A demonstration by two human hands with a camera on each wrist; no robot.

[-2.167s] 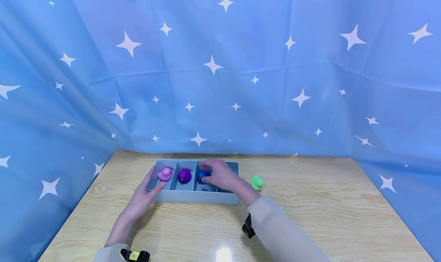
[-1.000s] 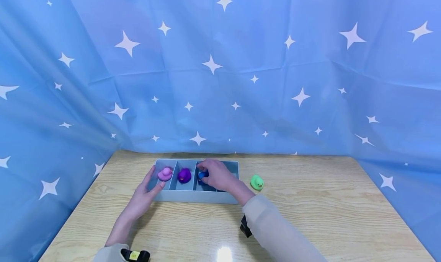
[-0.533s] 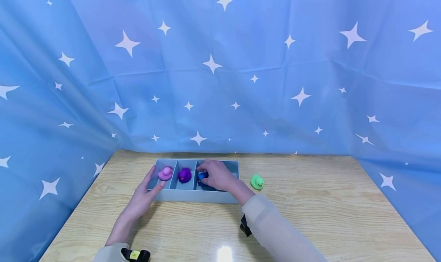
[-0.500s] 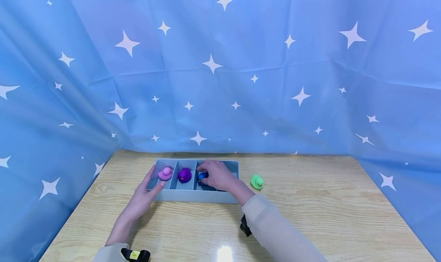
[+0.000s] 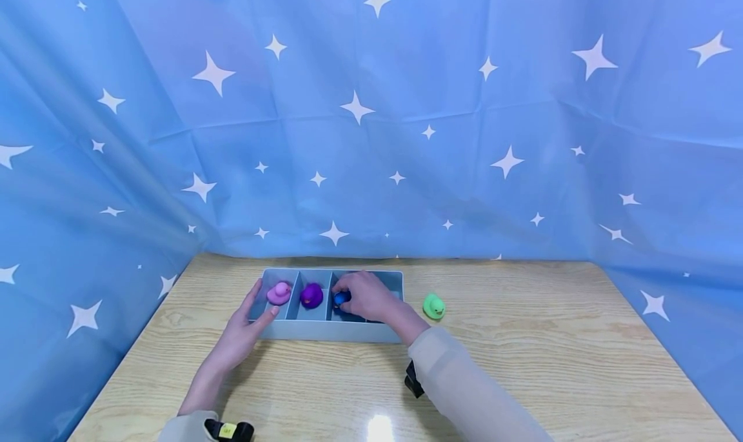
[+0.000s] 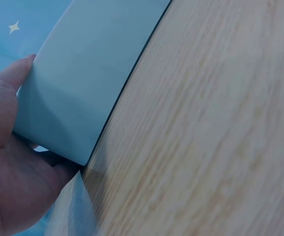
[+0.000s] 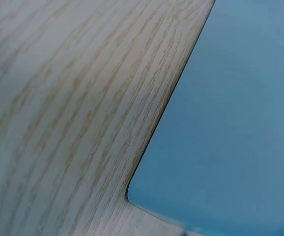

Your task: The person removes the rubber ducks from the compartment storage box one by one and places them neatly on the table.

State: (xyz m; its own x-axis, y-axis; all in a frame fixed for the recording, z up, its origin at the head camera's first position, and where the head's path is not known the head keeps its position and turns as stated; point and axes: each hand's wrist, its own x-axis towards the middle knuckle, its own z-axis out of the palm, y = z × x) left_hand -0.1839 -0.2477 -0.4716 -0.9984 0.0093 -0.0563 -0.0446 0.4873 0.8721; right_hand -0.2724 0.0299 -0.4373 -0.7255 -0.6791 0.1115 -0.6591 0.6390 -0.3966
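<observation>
A light blue-grey tray point(image 5: 325, 330) with a row of compartments sits toward the back of the table. My left hand point(image 5: 239, 334) grips its left end; in the left wrist view the thumb point(image 6: 20, 70) lies at the rim and the fingers go round the end wall. In the leftmost compartment sits a pink rubber duck point(image 5: 279, 293), and a purple rubber duck point(image 5: 311, 295) is in the second. With thumb and fingers my right hand point(image 5: 371, 297) pinches a blue rubber duck point(image 5: 341, 299) down in the third, largely hiding it. That hand covers part of the rightmost compartment.
On the wooden table point(image 5: 522, 351), just right of the tray, stands a green rubber duck point(image 5: 433, 306). A blue star-printed cloth point(image 5: 406, 139) hangs behind the table and along both sides. The tray's front wall point(image 7: 220, 128) fills much of the right wrist view.
From the oldest frame, my right hand has shifted slightly and covers more of the blue duck, still in the third compartment. My left hand and the tray look unmoved.
</observation>
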